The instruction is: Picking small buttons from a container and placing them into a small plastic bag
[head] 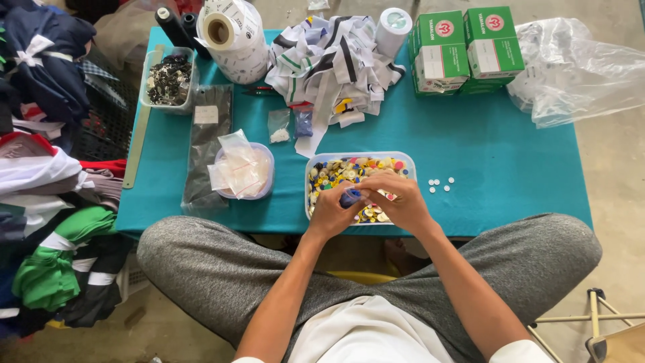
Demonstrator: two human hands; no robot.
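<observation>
Both hands meet over the near half of a clear plastic tub [403, 159] filled with many coloured buttons. My left hand [330, 214] pinches a small blue item [349, 197], seemingly a little bag or button. My right hand [398, 202] has its fingers closed on the same blue item from the other side. Several small white buttons [440, 183] lie loose on the teal table [504, 154] just right of the tub.
A round tub [265, 190] holding small clear bags sits left of the button tub. Farther back are a pile of striped fabric strips [332, 57], a label roll [232, 37], green boxes [463, 47], a tray of dark parts [168, 79], a clear plastic bag [578, 67]. Clothes [47, 168] are heaped at left.
</observation>
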